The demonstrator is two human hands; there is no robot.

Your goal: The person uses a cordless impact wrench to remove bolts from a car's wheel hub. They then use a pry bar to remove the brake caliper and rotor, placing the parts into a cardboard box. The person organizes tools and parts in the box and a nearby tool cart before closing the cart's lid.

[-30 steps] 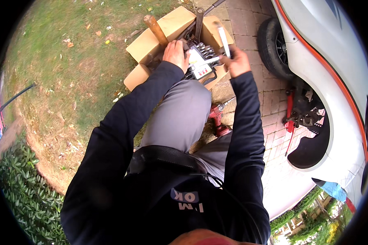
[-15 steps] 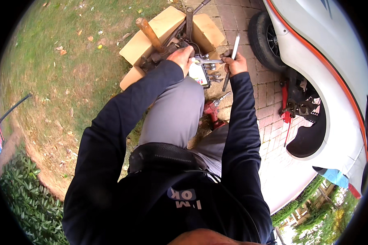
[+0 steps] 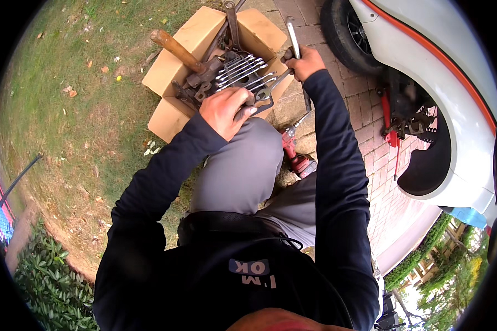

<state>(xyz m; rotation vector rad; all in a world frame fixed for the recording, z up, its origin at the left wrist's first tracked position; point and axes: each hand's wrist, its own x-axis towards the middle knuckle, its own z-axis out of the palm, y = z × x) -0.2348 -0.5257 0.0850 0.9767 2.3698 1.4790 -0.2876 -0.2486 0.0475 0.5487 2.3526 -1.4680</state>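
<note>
By the box, the right hand gripped a wrench; the left hand curled, hold unclear. The box likely propped the hammer

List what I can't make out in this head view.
Head view: floor of the cardboard box, under the wrench set and hammer.
Head view: palm of the left hand, hidden by its own back.
Head view: part of the silver wrench, inside the right hand.
Head view: part of the tyre, cut off by the upper edge.

White car — dark wheel beside | red jack | lawn — leafy bush
</note>
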